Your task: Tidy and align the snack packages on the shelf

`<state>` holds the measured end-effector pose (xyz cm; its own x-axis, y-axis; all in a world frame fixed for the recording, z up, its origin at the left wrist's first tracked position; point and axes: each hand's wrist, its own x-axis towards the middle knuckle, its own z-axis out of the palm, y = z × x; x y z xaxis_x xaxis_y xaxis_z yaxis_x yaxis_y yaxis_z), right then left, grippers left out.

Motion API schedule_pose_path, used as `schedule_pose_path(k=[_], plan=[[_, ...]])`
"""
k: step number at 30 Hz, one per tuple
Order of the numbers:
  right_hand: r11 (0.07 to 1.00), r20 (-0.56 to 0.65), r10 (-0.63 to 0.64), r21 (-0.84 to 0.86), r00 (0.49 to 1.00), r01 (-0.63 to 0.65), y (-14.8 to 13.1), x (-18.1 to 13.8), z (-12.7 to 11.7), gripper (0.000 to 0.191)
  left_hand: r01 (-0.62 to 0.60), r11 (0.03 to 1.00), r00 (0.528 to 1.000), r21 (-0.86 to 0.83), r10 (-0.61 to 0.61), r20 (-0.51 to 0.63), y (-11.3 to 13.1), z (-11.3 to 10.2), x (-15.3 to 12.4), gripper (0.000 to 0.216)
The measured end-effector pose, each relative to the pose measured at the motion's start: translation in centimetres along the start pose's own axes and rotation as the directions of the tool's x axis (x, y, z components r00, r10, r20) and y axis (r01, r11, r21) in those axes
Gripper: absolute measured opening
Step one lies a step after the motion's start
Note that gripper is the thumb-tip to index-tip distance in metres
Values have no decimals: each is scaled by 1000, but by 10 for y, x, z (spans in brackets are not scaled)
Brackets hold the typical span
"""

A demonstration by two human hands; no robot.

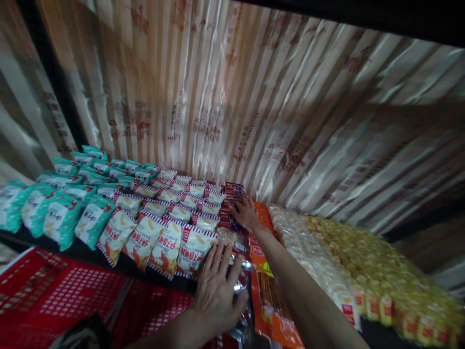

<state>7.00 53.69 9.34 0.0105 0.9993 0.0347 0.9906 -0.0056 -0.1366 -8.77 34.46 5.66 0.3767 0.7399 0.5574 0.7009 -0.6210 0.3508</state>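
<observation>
My left hand (219, 283) lies with its fingers stretched out over the front of a row of dark maroon packets, beside the white snack bags (196, 247). Farther back, my right hand (245, 214) rests on the maroon packets (232, 189), its fingers spread and slightly bent. Nothing shows in the grasp of either hand. Just right of that row lie orange snack packets (271, 295) with a clear window, partly hidden under my right forearm. A shiny dark packet (242, 291) shows beside my left thumb.
Teal snack bags (61, 220) stand in rows at the far left. Clear-wrapped white packs (308, 252) and many yellow packs (370, 261) fill the right side. Red plastic baskets (80, 286) sit below the shelf's front edge. Printed plastic sheeting (203, 87) hangs behind.
</observation>
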Motion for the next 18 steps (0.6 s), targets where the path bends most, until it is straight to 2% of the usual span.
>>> schedule_pose_path(k=[6, 9, 12, 18], plan=[[992, -174, -128, -4, 976, 129, 15, 2, 6, 41, -5, 999, 999, -45, 7, 42, -2, -9, 2, 69], [975, -218, -222, -37, 950, 220, 22, 5, 3, 38, -9, 997, 1000, -71, 10, 14, -3, -12, 2, 72], [951, -255, -309, -85, 916, 297, 26, 4, -2, 40, 18, 999, 1000, -51, -18, -12, -3, -16, 1, 65], [946, -338, -313, -30, 888, 322, 18, -4, -6, 40, 132, 991, 990, -8, -132, -47, -12, -25, -10, 51]])
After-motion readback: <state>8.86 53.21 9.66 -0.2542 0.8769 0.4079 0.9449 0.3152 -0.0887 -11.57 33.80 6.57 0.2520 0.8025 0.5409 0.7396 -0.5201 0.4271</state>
